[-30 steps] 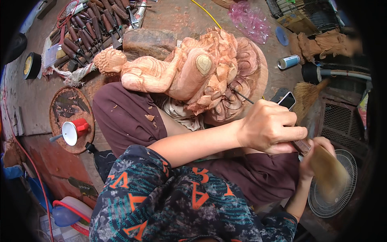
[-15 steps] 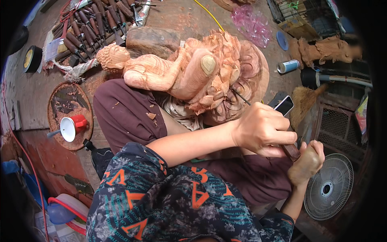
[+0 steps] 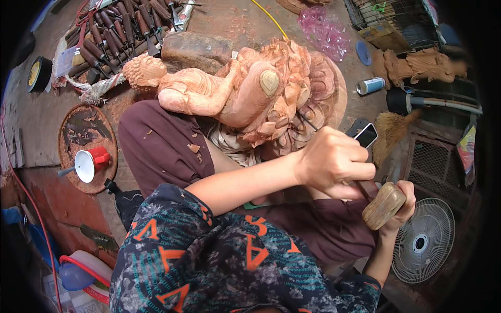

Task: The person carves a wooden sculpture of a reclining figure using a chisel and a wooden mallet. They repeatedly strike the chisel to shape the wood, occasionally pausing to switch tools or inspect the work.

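Observation:
A carved wooden statue (image 3: 195,96) of a seated figure lies on its side across my lap, its head to the left. Rough-cut petals surround its base. My left hand (image 3: 334,160) is closed around a carving chisel (image 3: 368,189); the thin shaft reaches up-left to the rounded shapes of the base, where the exact tip is hard to see. A worn wooden mallet (image 3: 384,206) is gripped in my right hand (image 3: 406,199), its block close by the butt of the chisel handle. Whether mallet and handle touch, I cannot tell.
Many dark-handled chisels (image 3: 122,31) lie at the upper left, beside a wood block (image 3: 197,51). A round tray (image 3: 70,161) with shavings and a red-and-white lamp (image 3: 93,164) sit at left. A fan (image 3: 422,240), phone (image 3: 366,135), brush broom (image 3: 391,133) and second carving (image 3: 417,68) stand right.
The mallet in my right hand has turned and swung a little up and left, and its block now shows plainly. My left hand has shifted slightly left with the chisel.

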`<action>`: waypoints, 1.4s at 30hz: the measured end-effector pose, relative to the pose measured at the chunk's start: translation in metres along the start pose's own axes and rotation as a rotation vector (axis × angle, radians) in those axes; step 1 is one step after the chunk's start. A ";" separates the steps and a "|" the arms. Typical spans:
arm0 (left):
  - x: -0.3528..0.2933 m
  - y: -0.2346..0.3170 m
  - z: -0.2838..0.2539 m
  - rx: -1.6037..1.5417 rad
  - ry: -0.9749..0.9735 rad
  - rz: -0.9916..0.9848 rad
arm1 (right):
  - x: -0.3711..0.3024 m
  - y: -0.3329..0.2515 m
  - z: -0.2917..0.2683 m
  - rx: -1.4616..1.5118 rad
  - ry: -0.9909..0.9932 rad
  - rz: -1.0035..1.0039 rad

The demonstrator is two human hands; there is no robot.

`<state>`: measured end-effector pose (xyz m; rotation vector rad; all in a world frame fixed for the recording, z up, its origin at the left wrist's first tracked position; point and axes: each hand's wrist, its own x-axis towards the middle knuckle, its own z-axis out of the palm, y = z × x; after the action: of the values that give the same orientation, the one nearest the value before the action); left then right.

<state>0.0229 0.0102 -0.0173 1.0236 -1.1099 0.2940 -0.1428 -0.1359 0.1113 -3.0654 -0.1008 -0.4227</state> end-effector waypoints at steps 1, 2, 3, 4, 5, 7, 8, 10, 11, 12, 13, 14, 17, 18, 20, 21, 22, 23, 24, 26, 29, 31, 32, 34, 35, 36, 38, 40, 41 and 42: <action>-0.001 -0.001 0.000 0.010 -0.010 -0.008 | 0.000 -0.001 0.001 0.057 0.058 0.008; -0.005 0.001 0.001 0.037 -0.012 -0.016 | -0.003 -0.002 0.004 0.123 0.109 0.019; -0.006 0.002 0.002 0.074 0.023 0.002 | -0.003 -0.004 0.007 0.188 0.161 0.030; -0.006 0.003 0.003 0.112 0.058 0.021 | 0.002 -0.006 0.017 0.257 0.356 -0.013; -0.005 0.003 0.003 0.146 0.094 0.044 | 0.001 -0.005 0.015 0.202 0.252 -0.003; -0.011 0.006 0.005 0.166 0.046 0.058 | -0.003 0.003 0.009 0.094 0.046 0.017; -0.013 0.009 0.008 0.167 0.020 0.072 | -0.002 0.006 0.005 0.086 -0.004 0.009; -0.017 0.029 0.015 0.125 -0.009 -0.020 | -0.012 0.004 0.010 -0.044 0.026 0.250; -0.013 0.038 0.021 0.064 0.036 -0.083 | -0.013 0.003 0.007 -0.011 0.016 0.314; -0.005 0.041 0.026 0.048 0.050 -0.093 | -0.009 0.004 0.003 0.048 -0.005 0.369; -0.002 0.039 0.025 0.079 0.030 -0.033 | -0.006 0.004 0.000 0.089 -0.022 0.423; 0.009 0.033 0.020 0.110 0.009 0.033 | -0.007 0.005 -0.002 0.124 -0.026 0.438; 0.016 0.021 0.020 0.046 -0.047 0.068 | -0.006 0.004 0.000 0.249 0.055 0.400; 0.014 0.019 0.020 0.025 -0.064 0.063 | -0.003 0.003 0.003 0.282 0.107 0.358; 0.013 0.015 0.019 0.018 -0.098 0.065 | -0.001 0.001 0.009 0.370 0.195 0.270; 0.013 0.014 0.017 0.014 -0.093 0.052 | -0.002 0.001 0.009 0.382 0.193 0.236; 0.013 0.013 0.016 0.010 -0.088 0.038 | -0.002 0.002 0.010 0.395 0.190 0.203; 0.013 0.012 0.015 0.008 -0.085 0.026 | -0.003 0.004 0.008 0.366 0.146 0.178; 0.013 0.012 0.015 0.013 -0.082 0.015 | -0.005 0.005 0.007 0.351 0.137 0.170; 0.012 0.012 0.015 0.020 -0.078 -0.007 | -0.011 0.007 0.009 0.330 0.152 0.174; 0.016 0.011 0.014 -0.005 -0.074 -0.053 | -0.008 0.009 0.010 0.398 0.236 0.129; 0.014 0.006 0.019 0.005 -0.051 -0.060 | -0.008 0.009 0.010 0.363 0.241 0.134; 0.014 0.003 0.020 0.017 -0.044 -0.061 | -0.009 0.011 0.011 0.297 0.224 0.164; 0.012 0.002 0.020 0.045 -0.055 -0.058 | -0.010 0.010 0.012 0.111 0.187 0.218; 0.011 0.001 0.021 0.055 -0.057 -0.058 | -0.008 0.007 0.011 0.090 0.181 0.223; 0.011 0.001 0.020 0.054 -0.069 -0.042 | -0.006 0.004 0.009 0.068 0.177 0.230; 0.009 0.002 0.016 0.053 -0.095 -0.012 | 0.002 0.000 0.013 0.199 0.294 0.122; 0.005 0.002 0.014 0.049 -0.093 0.024 | -0.004 0.002 0.010 0.140 0.189 0.093; 0.004 0.001 0.013 0.050 -0.092 0.046 | -0.007 0.004 0.013 0.095 0.168 0.085; 0.001 0.000 0.012 0.067 -0.110 0.053 | -0.008 0.004 0.015 0.049 0.148 0.077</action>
<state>0.0160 0.0005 -0.0156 1.0811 -1.2347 0.3225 -0.1460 -0.1394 0.0946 -2.9662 0.0117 -0.6300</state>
